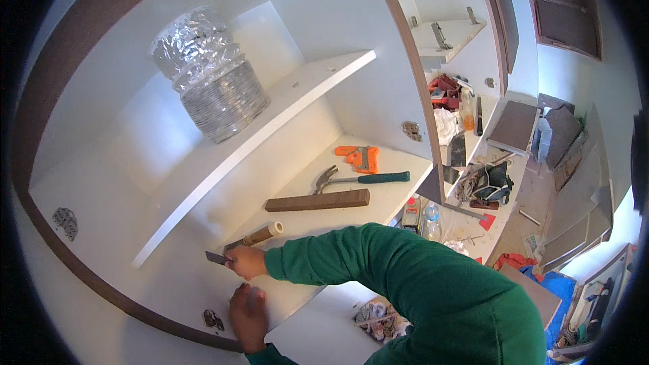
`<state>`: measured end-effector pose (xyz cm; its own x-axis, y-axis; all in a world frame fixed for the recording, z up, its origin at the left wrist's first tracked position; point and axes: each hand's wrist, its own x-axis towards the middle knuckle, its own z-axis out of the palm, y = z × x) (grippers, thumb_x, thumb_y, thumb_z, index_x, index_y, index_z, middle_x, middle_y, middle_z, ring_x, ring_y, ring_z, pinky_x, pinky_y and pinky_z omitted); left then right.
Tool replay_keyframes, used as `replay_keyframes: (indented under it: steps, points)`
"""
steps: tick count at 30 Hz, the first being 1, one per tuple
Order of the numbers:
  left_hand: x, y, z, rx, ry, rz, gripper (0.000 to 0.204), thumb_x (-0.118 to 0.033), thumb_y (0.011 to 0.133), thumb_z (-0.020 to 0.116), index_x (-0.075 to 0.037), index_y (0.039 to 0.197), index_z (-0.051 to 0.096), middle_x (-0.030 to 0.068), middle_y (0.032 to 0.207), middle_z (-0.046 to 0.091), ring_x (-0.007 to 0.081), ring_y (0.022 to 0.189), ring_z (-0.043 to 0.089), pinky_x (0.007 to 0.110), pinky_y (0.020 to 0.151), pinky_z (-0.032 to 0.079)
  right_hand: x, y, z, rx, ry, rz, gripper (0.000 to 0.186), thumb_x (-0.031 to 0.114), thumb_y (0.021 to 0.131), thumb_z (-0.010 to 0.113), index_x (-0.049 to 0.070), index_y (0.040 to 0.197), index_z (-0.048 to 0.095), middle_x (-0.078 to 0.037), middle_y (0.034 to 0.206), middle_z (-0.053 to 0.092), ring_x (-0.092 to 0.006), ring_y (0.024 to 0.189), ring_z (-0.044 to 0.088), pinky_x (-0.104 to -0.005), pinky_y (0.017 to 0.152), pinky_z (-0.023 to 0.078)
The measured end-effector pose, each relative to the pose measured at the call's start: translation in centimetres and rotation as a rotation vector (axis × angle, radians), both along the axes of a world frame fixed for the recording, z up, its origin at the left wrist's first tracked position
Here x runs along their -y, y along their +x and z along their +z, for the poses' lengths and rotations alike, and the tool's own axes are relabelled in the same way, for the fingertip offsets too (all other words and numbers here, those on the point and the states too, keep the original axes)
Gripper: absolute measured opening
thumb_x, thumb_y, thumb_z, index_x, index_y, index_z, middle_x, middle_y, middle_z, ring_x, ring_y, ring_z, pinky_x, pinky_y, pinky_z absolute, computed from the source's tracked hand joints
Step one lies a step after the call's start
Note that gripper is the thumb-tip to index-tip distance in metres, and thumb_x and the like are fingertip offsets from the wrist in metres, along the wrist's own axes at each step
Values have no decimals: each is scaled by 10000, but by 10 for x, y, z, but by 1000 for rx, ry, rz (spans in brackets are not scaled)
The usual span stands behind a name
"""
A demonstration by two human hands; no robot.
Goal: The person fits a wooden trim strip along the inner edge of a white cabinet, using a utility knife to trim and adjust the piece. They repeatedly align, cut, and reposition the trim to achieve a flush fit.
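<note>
The right hand (247, 262) grasps a flat dark blade (216, 257) near the cabinet's (94, 162) left side; the left hand (249, 314), loosely spread, is at its lower front corner. Hinges (65, 224) are mounted; what remains cannot be told.

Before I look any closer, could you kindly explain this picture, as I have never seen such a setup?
There is no machine here: these are a person's own two bare hands, in green sleeves. The single picture comes from a fisheye camera worn on the head, looking down, so straight edges bend toward the rim.

The right hand holds a thin, dark, flat blade. The left hand shows nothing in it and is near a metal hinge.

On the cabinet floor lie a hammer, a brown wood strip, an orange tool and, close to the right hand, a round wooden piece. A silvery ribbed duct is on the shelf above.
</note>
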<state>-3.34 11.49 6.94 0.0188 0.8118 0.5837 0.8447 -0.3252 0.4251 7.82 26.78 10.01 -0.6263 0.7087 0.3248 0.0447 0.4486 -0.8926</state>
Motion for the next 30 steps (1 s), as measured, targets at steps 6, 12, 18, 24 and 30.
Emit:
replay_keyframes:
  steps: [6,12,18,24,30]
  points:
    - [-1,2,0,53,26,-26,496,-318,864,710,97,1125,631,298,1144,628,432,1103,587,470,998,435,-3,0,-1,-53,-3,5,244,204,969,485,14,854,585,-89,577,573,-228,457,601,-381,450,497]
    - [1,4,2,98,4,-52,465,-300,878,712,84,1128,636,279,1155,629,406,1097,593,449,989,443,-1,1,0,-60,19,14,240,191,966,486,3,855,586,-100,592,585,-240,473,617,-393,455,506]
    - [-3,-3,-11,117,37,-40,487,-303,877,718,72,1171,619,259,1167,625,390,1099,593,431,990,443,0,0,-2,-60,24,-3,230,181,964,488,-1,861,584,-103,583,586,-236,453,616,-396,460,515]
    - [6,10,0,264,5,-51,498,-316,890,707,59,1203,607,243,1174,624,368,1104,597,426,990,444,5,1,0,-29,31,-41,238,196,969,492,1,866,582,-102,580,589,-231,463,616,-396,477,509]
    - [2,3,9,193,-35,-13,520,-324,904,692,74,1222,589,254,1202,623,353,1135,595,414,1000,439,-3,1,3,-4,-2,10,274,224,993,481,2,854,560,-100,596,579,-212,499,615,-382,500,496]
